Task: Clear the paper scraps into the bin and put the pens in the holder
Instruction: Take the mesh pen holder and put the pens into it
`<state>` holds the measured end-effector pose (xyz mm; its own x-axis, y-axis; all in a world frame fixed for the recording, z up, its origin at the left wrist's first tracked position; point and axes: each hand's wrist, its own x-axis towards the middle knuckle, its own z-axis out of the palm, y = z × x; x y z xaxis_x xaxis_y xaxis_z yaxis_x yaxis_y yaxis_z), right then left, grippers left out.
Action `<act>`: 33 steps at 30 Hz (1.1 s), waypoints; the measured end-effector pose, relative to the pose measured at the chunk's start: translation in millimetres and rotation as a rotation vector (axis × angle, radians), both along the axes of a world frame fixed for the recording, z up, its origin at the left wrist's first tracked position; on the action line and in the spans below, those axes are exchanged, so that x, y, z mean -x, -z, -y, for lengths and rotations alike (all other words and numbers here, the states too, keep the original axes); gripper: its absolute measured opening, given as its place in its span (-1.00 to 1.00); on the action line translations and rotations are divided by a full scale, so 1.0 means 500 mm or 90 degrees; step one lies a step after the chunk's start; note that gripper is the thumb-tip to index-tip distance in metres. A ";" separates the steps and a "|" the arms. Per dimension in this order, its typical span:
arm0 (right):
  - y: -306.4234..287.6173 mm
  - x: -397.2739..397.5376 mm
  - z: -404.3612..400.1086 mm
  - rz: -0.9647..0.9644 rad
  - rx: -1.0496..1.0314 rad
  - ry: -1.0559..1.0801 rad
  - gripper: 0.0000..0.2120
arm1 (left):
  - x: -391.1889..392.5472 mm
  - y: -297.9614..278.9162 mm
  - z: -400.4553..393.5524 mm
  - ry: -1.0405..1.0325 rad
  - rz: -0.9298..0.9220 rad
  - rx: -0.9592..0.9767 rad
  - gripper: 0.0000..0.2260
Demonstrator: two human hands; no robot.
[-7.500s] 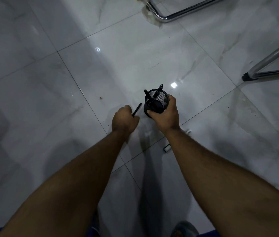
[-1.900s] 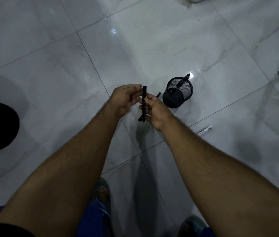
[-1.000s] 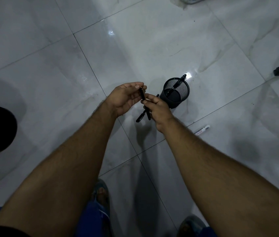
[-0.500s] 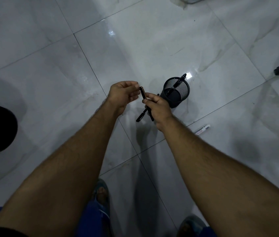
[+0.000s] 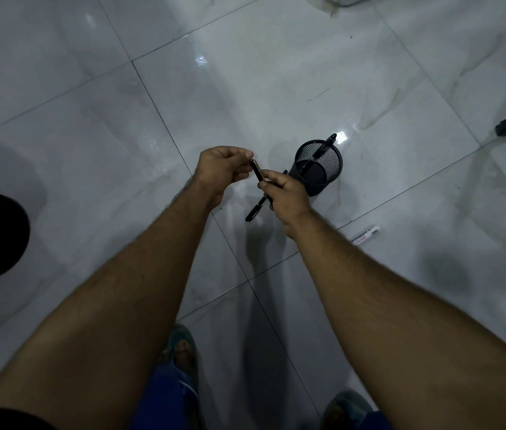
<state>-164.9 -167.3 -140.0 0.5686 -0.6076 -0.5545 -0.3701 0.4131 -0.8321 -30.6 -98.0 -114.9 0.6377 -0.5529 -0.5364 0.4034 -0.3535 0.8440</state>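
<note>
The black mesh holder (image 5: 318, 167) is standing upright on the floor (image 5: 276, 88), with one pen (image 5: 323, 150) leaning inside toward its far-right rim. Your right hand (image 5: 286, 193) is gripping two dark pens (image 5: 258, 193), crossing diagonally. Your left hand (image 5: 223, 167) is pinching one pen's upper tip. A white marker (image 5: 365, 234) is lying on the floor nearby, angled up-right.

Upright black mesh holder (image 5: 320, 169) with one pen (image 5: 323, 149) inside; white marker (image 5: 365, 234) flat on floor.
</note>
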 end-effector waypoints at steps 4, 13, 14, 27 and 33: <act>-0.010 -0.005 0.004 0.005 -0.003 0.006 -0.69 | 0.008 0.005 0.005 -0.025 0.010 0.013 -0.96; -0.019 -0.013 -0.006 0.002 0.002 0.051 -0.70 | 0.033 0.019 0.002 -0.073 -0.021 0.012 -0.90; -0.020 -0.012 -0.007 0.003 -0.002 0.055 -0.71 | 0.033 0.019 -0.001 -0.070 -0.023 0.006 -0.89; -0.127 0.008 0.040 0.050 0.153 0.194 -0.84 | 0.087 -0.094 0.088 -0.007 0.010 0.110 -0.82; -0.155 0.052 0.102 -0.007 0.200 0.359 -0.86 | 0.126 -0.116 0.134 0.148 0.128 0.057 -0.79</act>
<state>-191.0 -218.4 -62.5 0.1107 -0.9459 -0.3051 -0.1765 0.2834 -0.9426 -93.4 -165.2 -57.1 0.5772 -0.7355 -0.3549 0.1420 -0.3375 0.9305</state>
